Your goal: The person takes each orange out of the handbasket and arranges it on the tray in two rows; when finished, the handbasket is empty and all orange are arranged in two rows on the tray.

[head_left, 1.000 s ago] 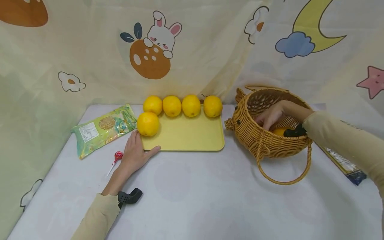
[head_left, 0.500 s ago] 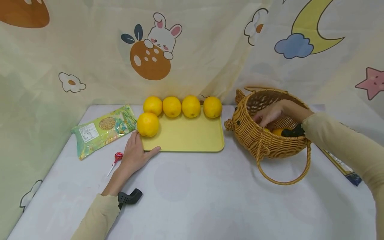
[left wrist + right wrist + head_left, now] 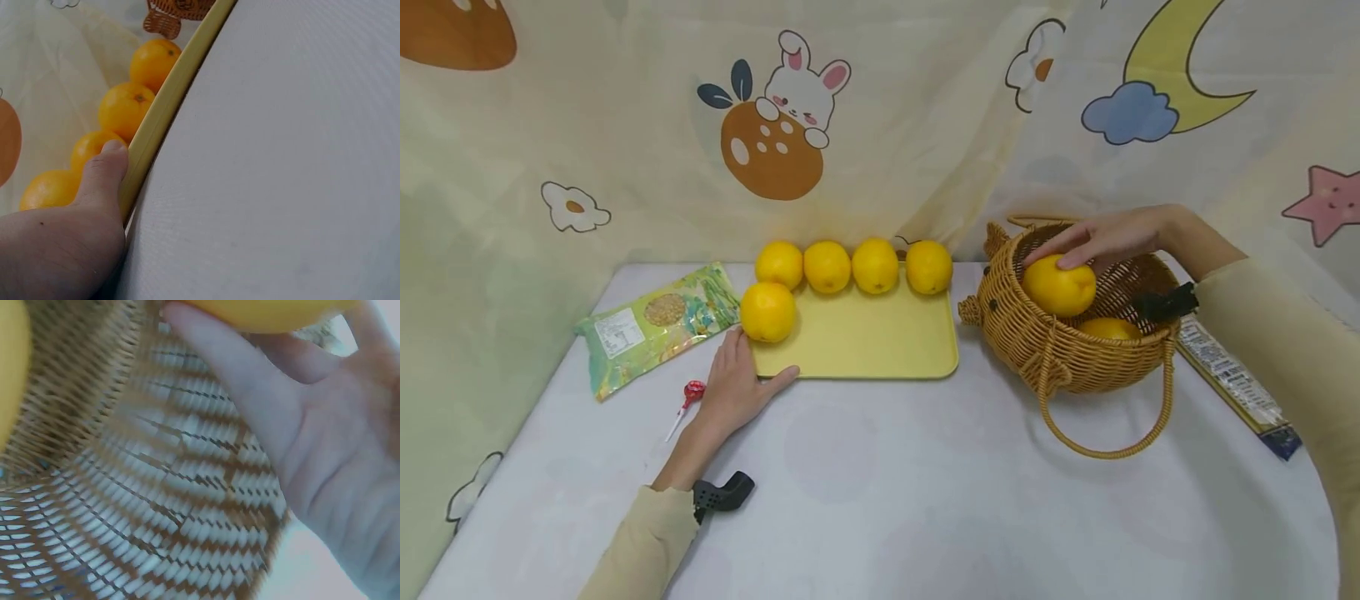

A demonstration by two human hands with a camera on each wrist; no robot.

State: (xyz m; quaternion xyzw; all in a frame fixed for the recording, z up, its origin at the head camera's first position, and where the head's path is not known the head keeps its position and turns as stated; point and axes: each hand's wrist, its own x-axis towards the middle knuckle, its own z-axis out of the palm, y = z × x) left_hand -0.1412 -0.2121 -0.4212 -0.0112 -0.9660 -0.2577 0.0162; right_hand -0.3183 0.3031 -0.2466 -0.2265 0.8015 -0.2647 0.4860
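Observation:
My right hand (image 3: 1108,237) grips an orange (image 3: 1060,286) from above, at the mouth of a wicker basket (image 3: 1037,358) with a pig's face. Another orange (image 3: 1109,328) lies inside the basket. In the right wrist view the thumb presses along the held orange (image 3: 269,314). My left hand (image 3: 735,386) rests at the near left corner of a yellow tray (image 3: 880,342), thumb along its front edge (image 3: 147,137). Several oranges (image 3: 827,267) stand in a row along the tray's back, and one more orange (image 3: 767,312) sits at its left side, just above my left fingers.
Left of the tray lies a green and yellow packet (image 3: 658,327). A red lollipop (image 3: 688,402) is beside my left hand. Under my right forearm, right of the basket, another packet (image 3: 1240,392) lies on the white table (image 3: 887,500). A printed cloth (image 3: 647,125) hangs behind.
My right hand has risen from deep inside the basket with an orange in its grip. The left hand, tray and oranges on it stay put.

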